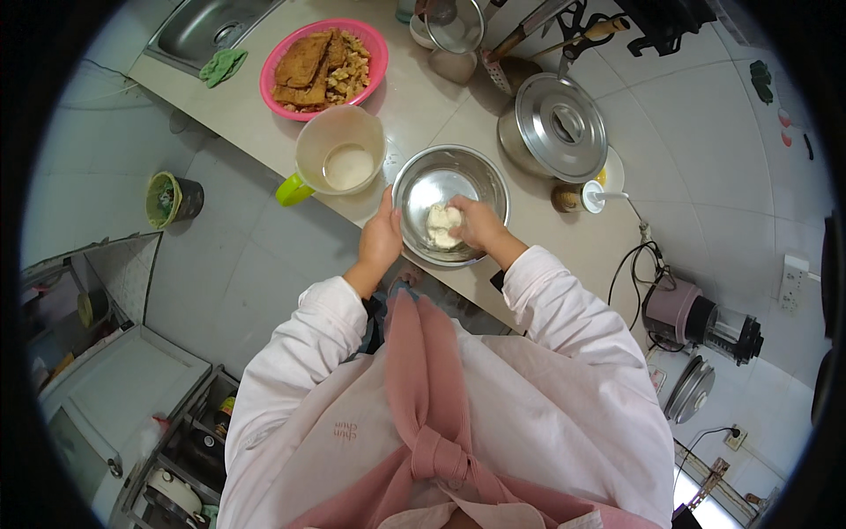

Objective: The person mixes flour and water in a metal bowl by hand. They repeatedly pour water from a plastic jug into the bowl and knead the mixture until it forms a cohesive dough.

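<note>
A stainless steel bowl (433, 185) stands near the front edge of the counter. My left hand (383, 233) grips its left rim, thumb along the outside and the other fingers mostly hidden. Inside the bowl, my right hand (481, 226) has its fingers curled against a lump of pale dough (441, 226); the fingertips are partly out of sight. The dough sits low in the bowl, towards my side. Just left of the bowl is a translucent measuring jug (310, 149) with a lime-green handle, holding some whitish contents at its bottom.
A pink plastic basket (266, 86) of browned fried food stands behind the jug. A lidded steel pot (529, 142) and a jar with a white lid (574, 198) are right of the bowl. A blender (674, 305) with cables lies further right. A green cloth (223, 67) rests beside the sink (192, 40).
</note>
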`<state>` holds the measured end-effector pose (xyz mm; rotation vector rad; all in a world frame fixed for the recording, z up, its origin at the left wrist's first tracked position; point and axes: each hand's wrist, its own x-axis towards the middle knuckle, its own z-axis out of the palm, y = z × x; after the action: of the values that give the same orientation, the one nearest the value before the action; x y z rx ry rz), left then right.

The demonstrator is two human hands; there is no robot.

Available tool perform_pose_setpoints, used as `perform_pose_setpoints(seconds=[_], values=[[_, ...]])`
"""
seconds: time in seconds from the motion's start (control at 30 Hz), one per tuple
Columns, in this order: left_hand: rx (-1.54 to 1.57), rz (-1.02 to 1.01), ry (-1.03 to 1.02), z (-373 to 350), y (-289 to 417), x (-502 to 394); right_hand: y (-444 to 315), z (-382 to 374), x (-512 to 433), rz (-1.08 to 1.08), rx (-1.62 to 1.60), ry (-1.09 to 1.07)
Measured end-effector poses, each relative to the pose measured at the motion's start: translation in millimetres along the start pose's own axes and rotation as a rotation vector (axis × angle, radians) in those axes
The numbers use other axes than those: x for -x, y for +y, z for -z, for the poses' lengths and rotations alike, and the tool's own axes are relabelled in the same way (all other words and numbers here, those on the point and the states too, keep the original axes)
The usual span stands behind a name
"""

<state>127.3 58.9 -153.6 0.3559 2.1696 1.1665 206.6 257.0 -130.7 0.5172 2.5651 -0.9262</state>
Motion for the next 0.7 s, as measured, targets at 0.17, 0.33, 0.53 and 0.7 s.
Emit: perform_pose_setpoints(seconds=[0.17, 0.33, 0.53, 0.7], values=[[0.028, -0.072, 0.094, -8.0, -3.3, 11.2, -6.7, 5.1, -2.3, 0.139, 0.136, 0.019], [0.147, 0.044, 0.006, -7.9, 11.5, 23.2, -16.5, -23.1, -9.7, 0.306, 0.159, -0.086], [-0.047, 0.029, 0.003, 8.3, 11.7, 5.7, -27.7, -54.5, -24.9, 0.225, 0.15, 0.13], [-0.078, -0.022, 0.006, 11.7, -0.3, -14.3, -21.5, -25.5, -27.1, -0.013, -0.074, 0.239]])
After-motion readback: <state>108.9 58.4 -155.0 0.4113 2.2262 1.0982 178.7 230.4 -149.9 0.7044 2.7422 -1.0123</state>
